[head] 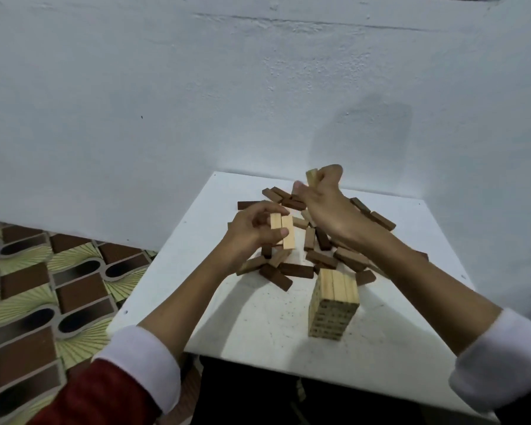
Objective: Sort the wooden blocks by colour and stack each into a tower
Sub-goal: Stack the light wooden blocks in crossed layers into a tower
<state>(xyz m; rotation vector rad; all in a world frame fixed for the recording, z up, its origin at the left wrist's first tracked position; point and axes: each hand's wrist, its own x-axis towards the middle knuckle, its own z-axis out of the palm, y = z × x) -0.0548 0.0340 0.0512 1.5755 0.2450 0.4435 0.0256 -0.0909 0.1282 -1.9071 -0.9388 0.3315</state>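
Note:
A tower of light wooden blocks stands near the front right of the white table. Behind it lies a loose pile of dark brown blocks with a few light ones mixed in. My left hand holds two light blocks upright side by side, just above the pile's left part. My right hand is raised over the back of the pile and grips one light block, whose end sticks out above the fingers.
The small table stands against a pale wall. A patterned floor lies to the left. More dark blocks are scattered toward the table's back right. Bare tabletop shows in front of the pile and left of the tower.

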